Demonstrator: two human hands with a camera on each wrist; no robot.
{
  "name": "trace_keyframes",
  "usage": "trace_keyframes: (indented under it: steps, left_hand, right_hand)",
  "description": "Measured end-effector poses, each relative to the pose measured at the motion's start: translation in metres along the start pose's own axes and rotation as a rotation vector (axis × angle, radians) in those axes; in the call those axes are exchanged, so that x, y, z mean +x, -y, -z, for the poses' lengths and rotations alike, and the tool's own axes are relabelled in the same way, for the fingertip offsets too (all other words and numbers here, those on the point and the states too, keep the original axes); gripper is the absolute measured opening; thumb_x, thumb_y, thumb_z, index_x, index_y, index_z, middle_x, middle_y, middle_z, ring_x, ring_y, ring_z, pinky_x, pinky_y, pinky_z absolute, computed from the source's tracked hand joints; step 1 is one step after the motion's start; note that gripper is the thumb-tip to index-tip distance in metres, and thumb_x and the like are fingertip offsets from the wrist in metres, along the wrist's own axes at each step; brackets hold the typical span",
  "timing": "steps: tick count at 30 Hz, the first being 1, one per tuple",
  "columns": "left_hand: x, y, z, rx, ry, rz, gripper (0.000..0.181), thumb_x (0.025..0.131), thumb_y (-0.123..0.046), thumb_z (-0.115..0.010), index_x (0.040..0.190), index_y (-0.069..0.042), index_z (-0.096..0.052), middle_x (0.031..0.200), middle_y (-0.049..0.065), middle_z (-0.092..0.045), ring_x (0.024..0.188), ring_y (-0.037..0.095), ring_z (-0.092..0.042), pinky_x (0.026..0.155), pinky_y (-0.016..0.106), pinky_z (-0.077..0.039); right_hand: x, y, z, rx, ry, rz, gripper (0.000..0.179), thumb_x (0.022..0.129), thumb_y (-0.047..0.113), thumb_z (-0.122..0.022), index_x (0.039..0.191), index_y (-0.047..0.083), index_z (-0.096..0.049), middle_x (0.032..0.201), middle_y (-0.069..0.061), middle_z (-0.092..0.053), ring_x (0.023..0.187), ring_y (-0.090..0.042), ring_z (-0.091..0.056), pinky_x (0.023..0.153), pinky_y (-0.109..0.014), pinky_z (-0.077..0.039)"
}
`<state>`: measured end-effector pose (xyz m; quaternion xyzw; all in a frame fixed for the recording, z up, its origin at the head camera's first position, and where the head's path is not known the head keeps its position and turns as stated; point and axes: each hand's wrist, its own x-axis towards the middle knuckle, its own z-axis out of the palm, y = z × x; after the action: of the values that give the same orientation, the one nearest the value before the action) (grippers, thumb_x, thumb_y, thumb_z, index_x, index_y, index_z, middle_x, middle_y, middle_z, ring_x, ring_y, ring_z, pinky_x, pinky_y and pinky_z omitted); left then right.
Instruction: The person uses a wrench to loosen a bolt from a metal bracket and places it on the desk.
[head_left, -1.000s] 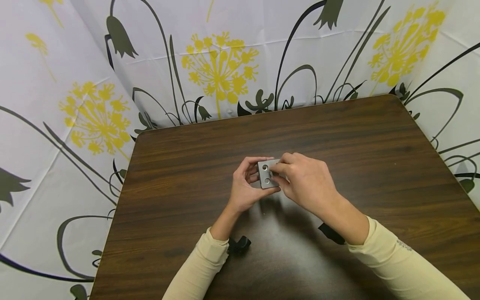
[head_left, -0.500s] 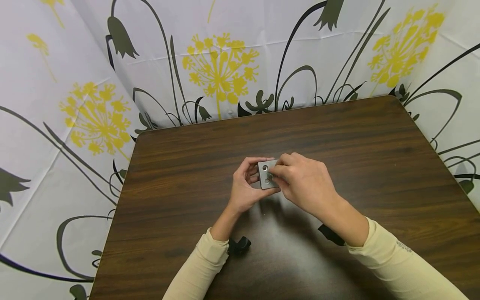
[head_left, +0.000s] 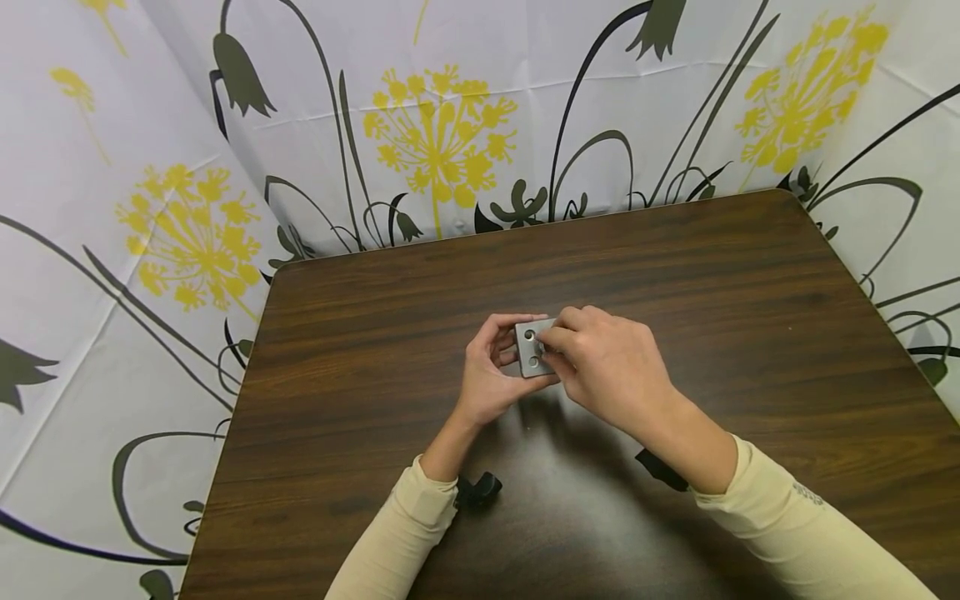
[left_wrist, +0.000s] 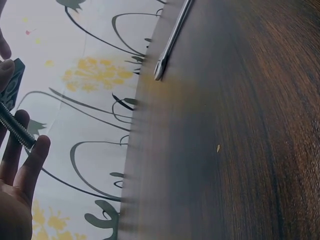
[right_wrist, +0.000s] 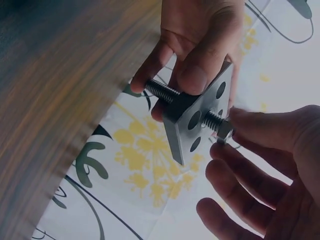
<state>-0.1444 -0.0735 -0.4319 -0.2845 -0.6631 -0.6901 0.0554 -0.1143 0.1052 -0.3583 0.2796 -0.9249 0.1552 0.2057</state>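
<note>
My left hand (head_left: 491, 375) grips a grey metal plate (head_left: 527, 348) by its edges above the table. The plate has several round holes. A threaded bolt (right_wrist: 212, 121) passes through it, its hex head standing off the near face. On the far side the bolt's long threaded shank (right_wrist: 162, 91) sticks out beside the left fingers; the left wrist view also shows this shank (left_wrist: 17, 127). My right hand (head_left: 618, 362) pinches the bolt head between thumb and index finger. In the right wrist view, the other right fingers are loosely bent below the head.
A dark wood-grain table (head_left: 360, 350) lies under both hands. Along its back and sides hangs a white cloth (head_left: 300, 150) with a flower print. The left wrist view shows a long shiny metal tool (left_wrist: 170, 42), perhaps a wrench, on the table.
The right thumb and index finger have shifted slightly at the bolt head. My left hand and the plate have stayed nearly in place.
</note>
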Motion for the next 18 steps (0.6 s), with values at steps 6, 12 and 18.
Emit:
trace_keyframes:
  steps: [6, 12, 18]
  left_hand:
    - [-0.0008, 0.0000, 0.0002, -0.002, -0.001, 0.004, 0.071, 0.060, 0.020, -0.084, 0.122, 0.010, -0.051, 0.123, 0.024, -0.062, 0.104, 0.033, -0.065, 0.080, 0.048, -0.056]
    - [-0.0001, -0.0007, -0.0001, -0.007, 0.003, 0.002, 0.071, 0.060, 0.021, -0.084, 0.122, 0.010, -0.051, 0.123, 0.024, -0.062, 0.105, 0.032, -0.065, 0.079, 0.045, -0.057]
    - [0.0008, -0.0024, -0.0007, -0.003, 0.002, 0.001, 0.071, 0.059, 0.020, -0.084, 0.122, 0.011, -0.051, 0.123, 0.024, -0.062, 0.105, 0.031, -0.065, 0.081, 0.046, -0.057]
  right_hand:
    - [-0.0002, -0.0006, 0.0000, -0.005, 0.004, -0.014, 0.019, 0.082, 0.024, -0.081, 0.099, 0.015, -0.077, 0.083, 0.003, -0.066, 0.066, -0.015, -0.059, 0.045, -0.032, -0.046]
    - [0.0005, -0.0005, 0.0002, 0.012, 0.012, -0.002, 0.020, 0.081, 0.021, -0.082, 0.100, 0.015, -0.077, 0.089, 0.002, -0.067, 0.071, -0.015, -0.059, 0.047, -0.032, -0.048]
    - [0.0012, -0.0003, 0.0009, -0.011, 0.009, -0.019, 0.021, 0.081, 0.025, -0.082, 0.098, 0.015, -0.077, 0.084, 0.002, -0.067, 0.067, -0.016, -0.059, 0.046, -0.033, -0.047]
